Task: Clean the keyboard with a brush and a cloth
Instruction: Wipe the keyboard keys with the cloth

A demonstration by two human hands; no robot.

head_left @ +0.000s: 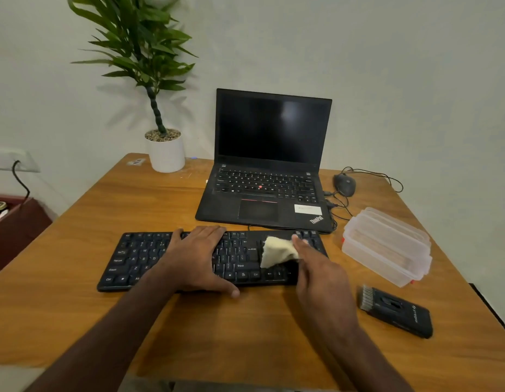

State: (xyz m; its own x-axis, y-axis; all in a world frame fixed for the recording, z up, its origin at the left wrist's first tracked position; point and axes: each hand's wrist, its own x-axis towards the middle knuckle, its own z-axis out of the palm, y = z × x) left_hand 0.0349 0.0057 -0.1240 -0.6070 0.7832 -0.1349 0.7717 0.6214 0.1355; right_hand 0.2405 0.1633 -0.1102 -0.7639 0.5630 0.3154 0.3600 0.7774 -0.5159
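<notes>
Right hand (316, 267) pinches a cream cloth (278, 251) against a black keyboard (126, 260) on a wooden desk (132, 199); left hand (199, 257) lies flat, fingers straight, on its keys. Nearby, a black brush (395, 311), against a pale wall (401, 80).

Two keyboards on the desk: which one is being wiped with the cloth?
The separate black keyboard nearest the person: the right hand presses the cloth onto its right end. The laptop keyboard behind lies untouched.
</notes>
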